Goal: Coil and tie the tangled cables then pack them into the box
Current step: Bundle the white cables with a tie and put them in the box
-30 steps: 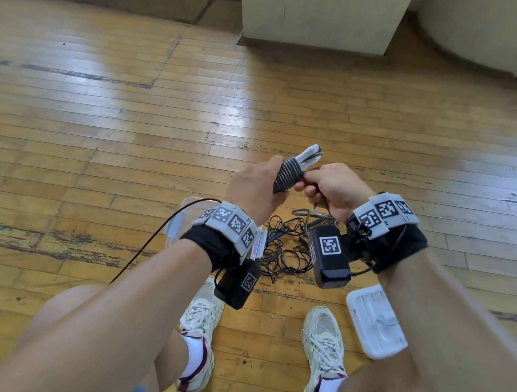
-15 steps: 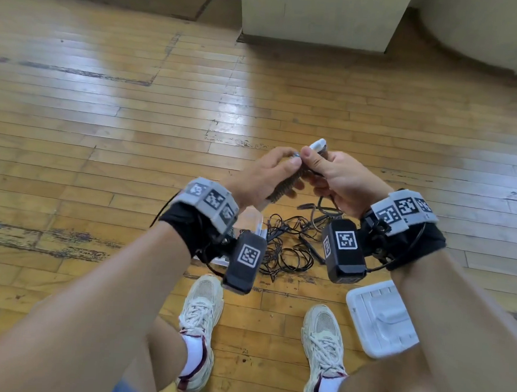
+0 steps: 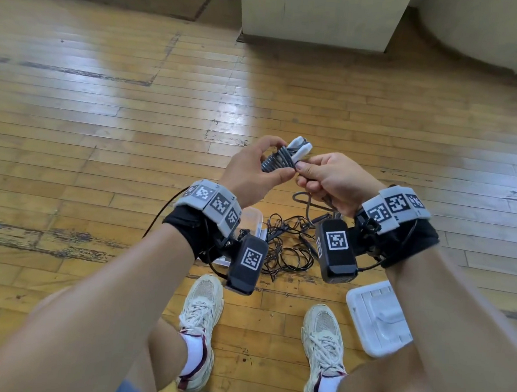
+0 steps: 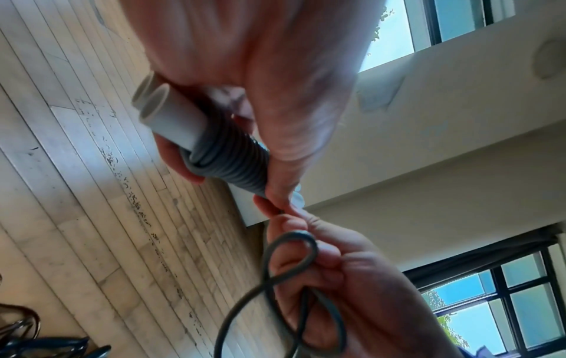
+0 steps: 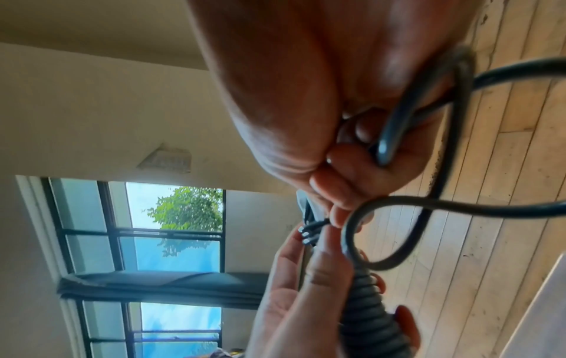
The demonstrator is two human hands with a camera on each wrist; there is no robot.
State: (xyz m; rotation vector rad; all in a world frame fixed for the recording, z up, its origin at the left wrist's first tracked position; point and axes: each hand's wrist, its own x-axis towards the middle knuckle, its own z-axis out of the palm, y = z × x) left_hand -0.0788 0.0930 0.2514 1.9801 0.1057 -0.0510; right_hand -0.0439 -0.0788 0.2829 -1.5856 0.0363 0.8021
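Grey cable bundle (image 3: 279,160) now shows between parted hands (image 3: 291,175).

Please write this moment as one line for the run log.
left hand: holds coiled grey cable | right hand: pinches its loose end | box: not packed

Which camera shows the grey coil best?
The left wrist view: the coil is close and sharp, its turns wrapped round two pale plugs, gripped by the left hand. The head view shows the coil small between both hands. The right wrist view shows only its dark lower turns.
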